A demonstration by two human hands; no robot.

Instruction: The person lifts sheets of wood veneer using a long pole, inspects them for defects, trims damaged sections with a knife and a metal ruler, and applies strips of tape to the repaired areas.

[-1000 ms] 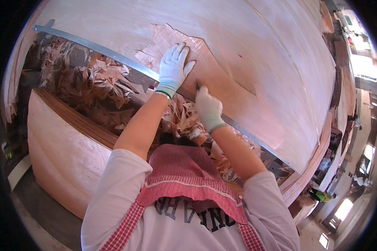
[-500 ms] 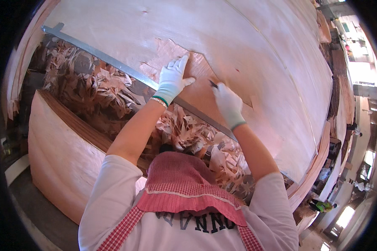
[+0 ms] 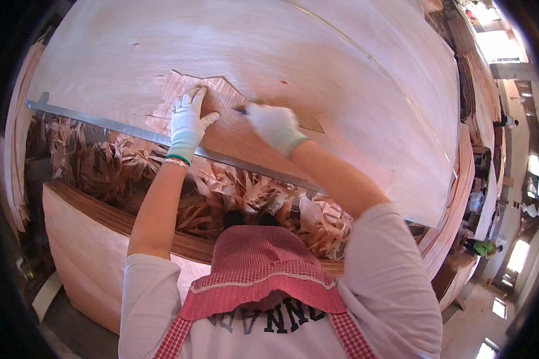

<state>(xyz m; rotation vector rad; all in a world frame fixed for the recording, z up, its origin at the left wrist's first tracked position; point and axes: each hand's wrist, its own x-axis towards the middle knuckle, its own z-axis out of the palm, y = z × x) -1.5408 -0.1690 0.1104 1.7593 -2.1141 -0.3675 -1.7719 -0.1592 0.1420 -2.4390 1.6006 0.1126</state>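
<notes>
Veneer scraps [image 3: 245,185] lie before a metal strip [image 3: 114,127]; beyond, the left hand [image 3: 187,122] rests, fingers loosely spread, on a ragged veneer piece [image 3: 223,94] atop the pale sheet [image 3: 221,42]; the right hand [image 3: 274,124] curls its fingers round a small dark tool [image 3: 241,110]

Veneer sheet [image 3: 221,48]: was cut off at the top.
Right hand [image 3: 274,127]: looked blurred over the veneer sheet.
Dark tool [image 3: 241,110]: was mostly hidden by that hand.
Distant person [image 3: 485,248]: showed too small, right of the veneer sheet.
</notes>
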